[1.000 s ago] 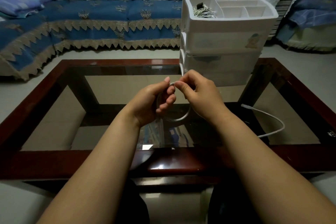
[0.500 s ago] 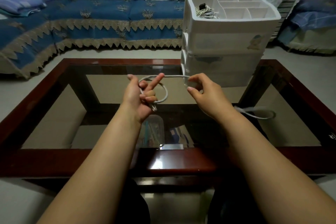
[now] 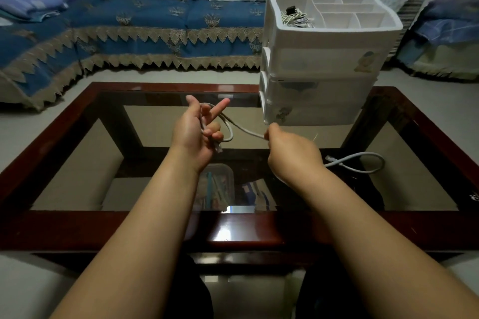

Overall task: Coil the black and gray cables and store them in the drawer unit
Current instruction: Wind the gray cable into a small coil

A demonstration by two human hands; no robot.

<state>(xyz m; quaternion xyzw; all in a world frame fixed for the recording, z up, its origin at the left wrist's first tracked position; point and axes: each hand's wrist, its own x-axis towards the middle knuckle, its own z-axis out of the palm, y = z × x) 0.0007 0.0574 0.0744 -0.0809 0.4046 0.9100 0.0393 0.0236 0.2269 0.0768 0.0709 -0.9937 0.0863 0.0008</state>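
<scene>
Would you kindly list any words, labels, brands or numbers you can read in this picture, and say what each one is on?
No text can be read.
Drawer unit: picture stickers on the drawer fronts, too blurred to show any lettering.
Table, right edge: a small white mark, too small to read.
Items under the glass: printed colours, no legible words.
Gray cable: no markings visible.

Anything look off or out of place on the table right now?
Nothing damaged or spilled. The gray cable is half coiled between the left hand and right hand, its free end looping loose on the glass table beside the drawer unit.
</scene>
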